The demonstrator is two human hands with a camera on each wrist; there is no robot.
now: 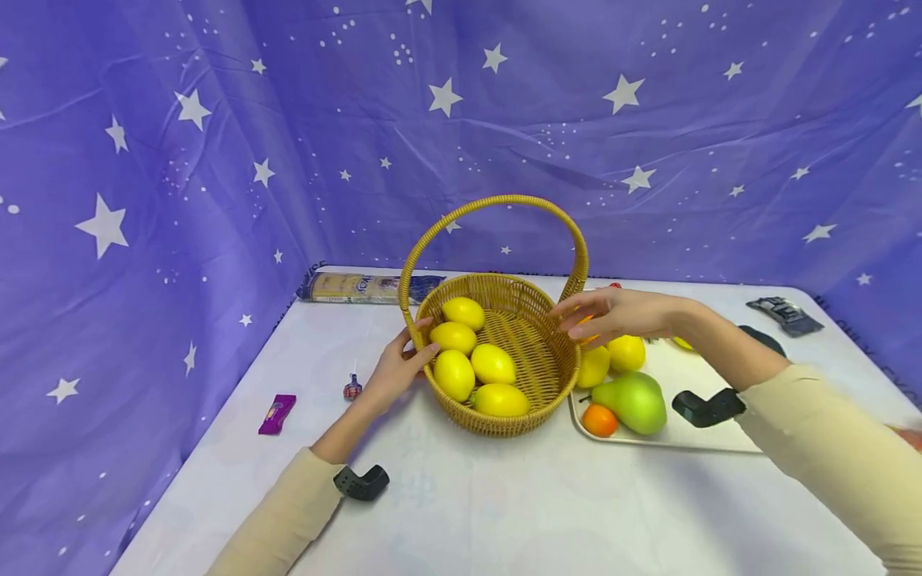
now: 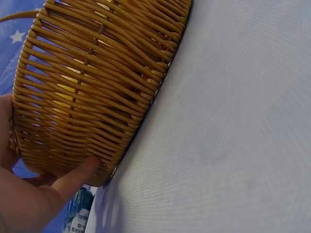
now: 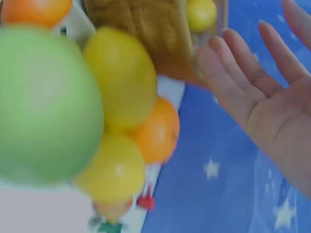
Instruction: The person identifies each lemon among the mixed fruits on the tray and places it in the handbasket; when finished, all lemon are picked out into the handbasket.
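a wicker basket (image 1: 536, 352) with a tall hooped handle (image 1: 504, 202) stands upright in the middle of a white table (image 1: 461, 512). five lemons (image 1: 493, 364) lie inside it, gathered towards the person's left, so the woven floor shows on the other side. the left hand (image 1: 399, 368) grips the basket's left edge by the foot of the handle; close up, one of its digits presses flat along the outer weave. the right hand (image 1: 612, 313) is wide, fingers loosely spread and holding nothing, its fingertips over the basket's right edge; i cannot tell whether they touch it.

just to the right of the basket sits a pale tray (image 1: 695, 392). along its near left side are a green pear (image 1: 639, 402) and a small orange fruit (image 1: 600, 420), with two yellow fruits (image 1: 627, 353) behind them, partly below the right hand.

to the person's left, a purple packet (image 1: 277, 414) lies on the table near a small wrapped sweet (image 1: 352, 388). a long packet (image 1: 353, 288) lies at the back, and a dark packet (image 1: 785, 315) lies at the far right. a purple cloth (image 1: 533, 136) with white stars hangs behind everything.
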